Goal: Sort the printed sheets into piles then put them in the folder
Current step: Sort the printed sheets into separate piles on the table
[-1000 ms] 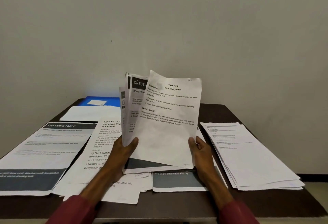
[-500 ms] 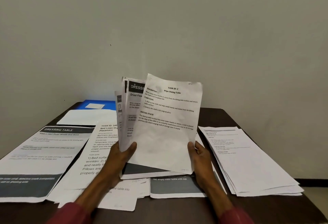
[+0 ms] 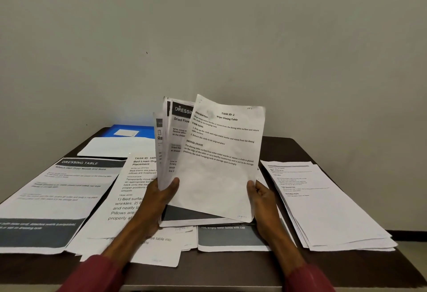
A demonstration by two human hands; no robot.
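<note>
Plain grey wall (image 3: 208, 37) backs a dark desk (image 3: 231, 271) spread with printed paper. Two hands in maroon sleeves hold a fan of sheets (image 3: 182, 143) upright over the middle of the desk. The left hand (image 3: 159, 197) grips the fan's lower left corner, thumb on the front, fingers hidden behind. The right hand (image 3: 262, 197) pinches the lower right edge of the front sheet (image 3: 221, 176), thumb on the printed side. That page is tilted and reads "TASK ID: 2, Wipe Dining Table", with the headings DESCRIPTION, TASK GOAL and INITIAL STATE. Behind it, a page shows "DRESSIN" on a dark band and "Dried Flow".

Flat on the left lies the DRESSING TABLE sheet (image 3: 60, 190), and just right of it the Bed Linen sheet (image 3: 131, 187), marked "Placement". Below the hands, a grey-banded page (image 3: 231, 237) reads "empty water bottle with cap". A pile (image 3: 323, 206) of small-print pages sits on the right. At the far left lies the blue folder (image 3: 129, 128) with a white label, and a blank page (image 3: 115, 147) lies just nearer.
</note>
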